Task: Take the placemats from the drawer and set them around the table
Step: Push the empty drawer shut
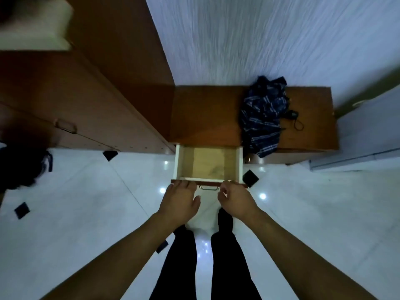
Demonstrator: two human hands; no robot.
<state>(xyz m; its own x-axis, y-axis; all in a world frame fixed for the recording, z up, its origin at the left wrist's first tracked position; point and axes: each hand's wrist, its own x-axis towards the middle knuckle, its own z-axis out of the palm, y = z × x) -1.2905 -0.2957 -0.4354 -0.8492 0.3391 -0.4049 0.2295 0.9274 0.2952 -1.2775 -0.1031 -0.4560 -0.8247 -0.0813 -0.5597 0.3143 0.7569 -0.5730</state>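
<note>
**A:** Start from the left. What's there?

**B:** A tall cupboard (91, 100) at nine o'clock, its door closed. The work is at the centre, where the drawer (178, 163) stands open from the low bench (205, 113), at six o'clock of the bench top.

**A:** And the placemats?

**B:** I see only a flat tan sheet (213, 164) on the drawer floor. I can't tell whether it is a placemat or a liner.

**A:** The hands?

**B:** The left grip (179, 198), at seven o'clock of the drawer, lays straight fingers over the front edge and holds nothing. The metal handle (208, 187) sits between the hands, with neither on it. The right grip (234, 198), at five o'clock, has its fingers curled at the same edge. I can't tell whether they clasp it.

**A:** What could go wrong?

**B:** The drawer looks far out. A harder pull might bring it off its runners and down toward the legs (179, 256) at six o'clock. At two o'clock a dark patterned cloth (263, 118) hangs over the bench edge just beside the drawer's right wall, so moving the drawer could snag it. And if that sheet is only a liner, this is the wrong drawer.
</note>
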